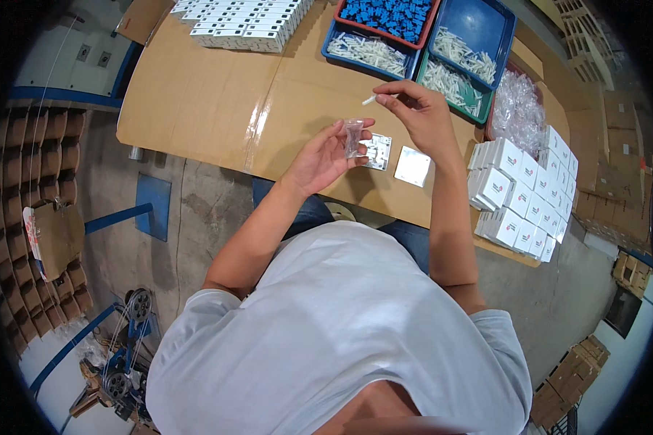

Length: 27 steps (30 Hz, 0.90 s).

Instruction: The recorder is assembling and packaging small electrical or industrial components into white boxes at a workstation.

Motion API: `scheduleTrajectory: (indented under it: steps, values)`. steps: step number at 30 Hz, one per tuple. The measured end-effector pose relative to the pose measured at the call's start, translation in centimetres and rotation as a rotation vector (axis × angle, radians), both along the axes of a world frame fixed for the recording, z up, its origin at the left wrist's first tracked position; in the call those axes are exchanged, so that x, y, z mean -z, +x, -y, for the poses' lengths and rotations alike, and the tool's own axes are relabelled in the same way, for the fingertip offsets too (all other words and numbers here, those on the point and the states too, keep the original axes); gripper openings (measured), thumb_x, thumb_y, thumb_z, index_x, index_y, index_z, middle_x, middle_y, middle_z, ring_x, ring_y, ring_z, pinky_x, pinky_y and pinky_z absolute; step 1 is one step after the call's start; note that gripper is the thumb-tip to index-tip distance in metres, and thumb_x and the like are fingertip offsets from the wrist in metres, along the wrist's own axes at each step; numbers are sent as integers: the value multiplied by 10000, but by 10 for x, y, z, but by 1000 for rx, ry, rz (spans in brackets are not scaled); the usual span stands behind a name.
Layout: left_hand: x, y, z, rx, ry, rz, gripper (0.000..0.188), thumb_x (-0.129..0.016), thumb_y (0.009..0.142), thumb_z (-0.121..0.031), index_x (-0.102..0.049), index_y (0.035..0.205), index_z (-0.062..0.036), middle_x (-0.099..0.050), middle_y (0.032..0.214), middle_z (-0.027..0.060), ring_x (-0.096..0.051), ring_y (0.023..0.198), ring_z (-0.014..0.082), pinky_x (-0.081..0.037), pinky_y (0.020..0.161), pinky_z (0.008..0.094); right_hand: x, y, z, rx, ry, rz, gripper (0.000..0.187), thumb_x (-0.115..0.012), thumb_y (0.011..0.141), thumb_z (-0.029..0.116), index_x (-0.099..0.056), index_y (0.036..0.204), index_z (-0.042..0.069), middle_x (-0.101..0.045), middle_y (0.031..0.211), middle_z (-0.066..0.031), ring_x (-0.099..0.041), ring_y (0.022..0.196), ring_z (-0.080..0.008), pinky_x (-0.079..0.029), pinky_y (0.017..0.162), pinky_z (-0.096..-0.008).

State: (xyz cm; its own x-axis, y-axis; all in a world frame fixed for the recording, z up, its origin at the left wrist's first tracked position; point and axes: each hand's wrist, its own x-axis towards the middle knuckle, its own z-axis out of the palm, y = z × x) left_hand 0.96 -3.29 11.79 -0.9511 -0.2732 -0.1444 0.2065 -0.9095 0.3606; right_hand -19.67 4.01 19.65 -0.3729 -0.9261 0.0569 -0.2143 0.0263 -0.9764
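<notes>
While a small clear bag (353, 139) is being gripped between thumb and fingers of the left hand (321, 161), a white stick (369, 100) is being pinched by the right hand (417, 116), apart from the bag at its one o'clock. A white square plate (413, 167) is being supported by the table (196, 94) at four o'clock. Apparently, bagging is being done; next, careful aim at the bag's mouth is probably being called for.

One wide fisheye view looks down from your head, close above your shirt (334, 304), toward the table (196, 94) beyond.
</notes>
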Motion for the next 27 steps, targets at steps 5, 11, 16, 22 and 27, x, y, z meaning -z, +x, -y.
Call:
scheduleTrajectory:
  steps: [5,11,16,22,27]
  values:
    - [-3,-6,-5,56,90,-84,595,-451,1084,-452,-529,1430,25,-645,1348,161,-626,1208,292,-460,1086,470,-21,0,-6,-110,49,-146,149,-755,938,106,-763,1059,18,-744,925,-8,-621,803,-55,-492,709,-233]
    - [-6,-10,-11,69,93,-46,621,-473,1072,-488,-525,1432,15,-613,1393,198,-586,1289,347,-432,1122,537,-29,-4,-11,-245,96,-203,149,-745,922,104,-761,1047,23,-734,884,-24,-620,771,-68,-492,689,-236]
    - [-5,-12,-16,85,40,-4,611,-444,1078,-513,-512,1439,-24,-618,1375,172,-580,1286,336,-430,1126,547,-42,-1,-12,-298,130,-290,128,-734,900,66,-755,1015,15,-715,835,-37,-600,694,-106,-483,656,-257]
    - [-6,-14,-17,95,-65,22,584,-471,1072,-520,-512,1437,-67,-615,1356,130,-586,1274,316,-436,1122,544,-40,-10,-6,-481,74,-432,109,-692,919,48,-738,997,-11,-679,891,-65,-621,758,-145,-503,683,-305]
    - [-8,-13,-17,63,-67,-7,556,-486,1067,-518,-521,1435,-102,-612,1368,105,-578,1284,304,-433,1125,547,-36,-5,-11,-451,-86,-387,155,-656,970,90,-735,1024,-32,-663,1106,-113,-655,845,-183,-540,742,-318]
